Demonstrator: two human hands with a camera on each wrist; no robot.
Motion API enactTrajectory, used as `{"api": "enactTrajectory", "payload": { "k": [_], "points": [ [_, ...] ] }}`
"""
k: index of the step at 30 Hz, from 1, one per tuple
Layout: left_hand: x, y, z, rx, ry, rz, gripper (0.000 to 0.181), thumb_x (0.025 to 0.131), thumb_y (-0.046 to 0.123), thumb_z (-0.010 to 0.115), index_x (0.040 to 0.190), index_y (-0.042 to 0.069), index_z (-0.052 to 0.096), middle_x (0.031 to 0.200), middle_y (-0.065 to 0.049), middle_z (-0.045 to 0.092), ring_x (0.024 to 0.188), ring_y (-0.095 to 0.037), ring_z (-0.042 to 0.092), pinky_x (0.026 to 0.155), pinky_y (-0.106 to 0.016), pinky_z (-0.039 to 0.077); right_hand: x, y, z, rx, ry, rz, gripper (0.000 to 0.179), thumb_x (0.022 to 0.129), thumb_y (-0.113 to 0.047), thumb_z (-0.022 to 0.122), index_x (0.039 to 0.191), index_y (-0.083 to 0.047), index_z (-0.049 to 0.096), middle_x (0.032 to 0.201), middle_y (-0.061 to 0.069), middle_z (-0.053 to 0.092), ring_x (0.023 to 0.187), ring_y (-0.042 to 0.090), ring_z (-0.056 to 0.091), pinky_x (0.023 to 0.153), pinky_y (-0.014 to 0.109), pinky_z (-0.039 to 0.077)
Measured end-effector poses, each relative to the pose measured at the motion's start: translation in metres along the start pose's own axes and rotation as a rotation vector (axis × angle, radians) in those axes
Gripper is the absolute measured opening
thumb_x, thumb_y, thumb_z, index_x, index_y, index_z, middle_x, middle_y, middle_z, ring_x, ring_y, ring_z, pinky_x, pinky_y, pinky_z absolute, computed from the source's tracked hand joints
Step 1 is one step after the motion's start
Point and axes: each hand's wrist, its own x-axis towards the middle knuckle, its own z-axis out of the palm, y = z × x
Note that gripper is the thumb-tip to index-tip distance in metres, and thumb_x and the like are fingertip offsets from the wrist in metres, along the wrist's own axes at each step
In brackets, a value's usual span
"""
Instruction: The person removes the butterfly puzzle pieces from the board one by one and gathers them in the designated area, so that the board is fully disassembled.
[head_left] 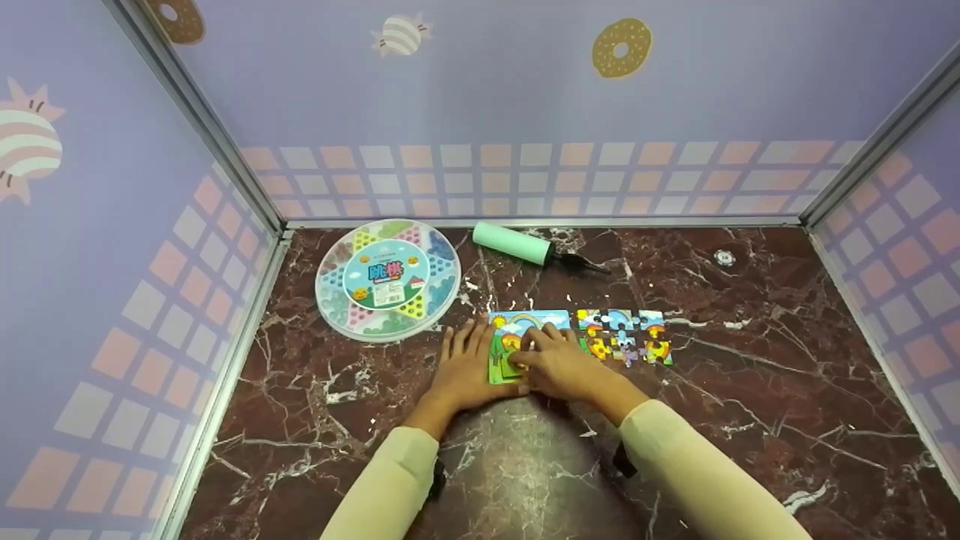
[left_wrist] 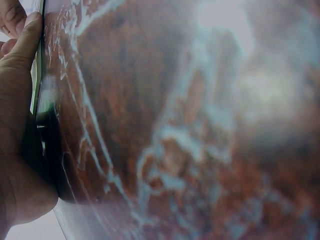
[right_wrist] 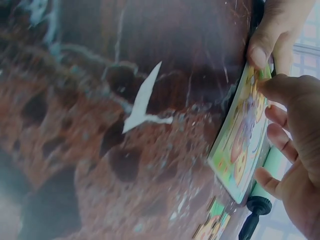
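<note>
A colourful picture puzzle board (head_left: 529, 320) with a rainbow and sun lies flat on the marble-patterned table. My left hand (head_left: 466, 369) rests along its left side, fingers extended, with the thumb at the near edge. Over the board, my right hand (head_left: 568, 367) has curled fingers and pinches a puzzle piece (head_left: 513, 363) at the lower left part. In the right wrist view the right thumb and forefinger meet close to the left thumb at the board's corner; the piece is largely hidden there. Joined puzzle pieces (head_left: 621, 319) lie just right of the board.
A round Chinese checkers box (head_left: 435, 300) lies at the back left. Behind the board is a mint-green cylinder (head_left: 511, 244) with a black tapered end. A small round white disc (head_left: 724, 258) sits at the back right. Patterned walls (head_left: 510, 90) enclose the table on three sides.
</note>
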Motion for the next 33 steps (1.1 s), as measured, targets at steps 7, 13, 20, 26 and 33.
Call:
{"api": "enactTrajectory", "payload": {
  "k": [7, 13, 20, 26, 33],
  "points": [
    [0.000, 0.000, 0.000, 0.000, -0.007, -0.005, 0.137, 0.080, 0.091, 0.071, 0.178, 0.011, 0.018, 0.188, -0.010, 0.011, 0.174, -0.038, 0.012, 0.140, -0.062, -0.003, -0.014, 0.012, 0.001, -0.010, 0.110, -0.002, 0.021, 0.099, -0.018, 0.082, 0.120, -0.020, 0.080, 0.128, 0.010, 0.069, 0.114, 0.033, 0.059, 0.096, 0.066, 0.054],
    [-0.001, -0.001, 0.000, -0.004, -0.012, -0.014, 0.137, 0.080, 0.092, 0.070, 0.179, 0.013, 0.017, 0.189, -0.009, 0.009, 0.174, -0.038, 0.013, 0.140, -0.063, -0.001, -0.028, 0.021, -0.001, 0.020, 0.139, 0.017, 0.018, 0.099, -0.018, 0.082, 0.117, -0.019, 0.082, 0.125, 0.008, 0.071, 0.111, 0.034, 0.059, 0.099, 0.066, 0.050],
    [0.000, -0.002, 0.002, -0.002, -0.011, -0.013, 0.137, 0.081, 0.092, 0.070, 0.179, 0.011, 0.017, 0.189, -0.009, 0.009, 0.174, -0.038, 0.012, 0.140, -0.063, -0.001, -0.044, 0.032, -0.004, 0.045, 0.167, 0.044, 0.016, 0.100, -0.020, 0.083, 0.115, -0.018, 0.081, 0.124, 0.009, 0.071, 0.111, 0.033, 0.058, 0.101, 0.067, 0.049],
    [0.001, -0.001, 0.003, 0.003, -0.005, -0.009, 0.137, 0.081, 0.092, 0.069, 0.179, 0.010, 0.017, 0.189, -0.010, 0.009, 0.174, -0.039, 0.013, 0.140, -0.063, 0.000, -0.062, 0.041, -0.005, 0.042, 0.188, 0.064, 0.018, 0.098, -0.017, 0.084, 0.115, -0.018, 0.082, 0.123, 0.010, 0.070, 0.116, 0.034, 0.059, 0.092, 0.062, 0.051],
    [-0.001, 0.005, -0.006, -0.003, -0.027, -0.019, 0.136, 0.082, 0.089, 0.072, 0.178, 0.011, 0.018, 0.188, -0.011, 0.010, 0.174, -0.039, 0.012, 0.140, -0.063, -0.002, -0.085, 0.049, -0.008, 0.035, 0.208, 0.089, 0.021, 0.095, -0.014, 0.085, 0.115, -0.022, 0.082, 0.126, 0.009, 0.071, 0.113, 0.034, 0.060, 0.087, 0.062, 0.050]
  ]
}}
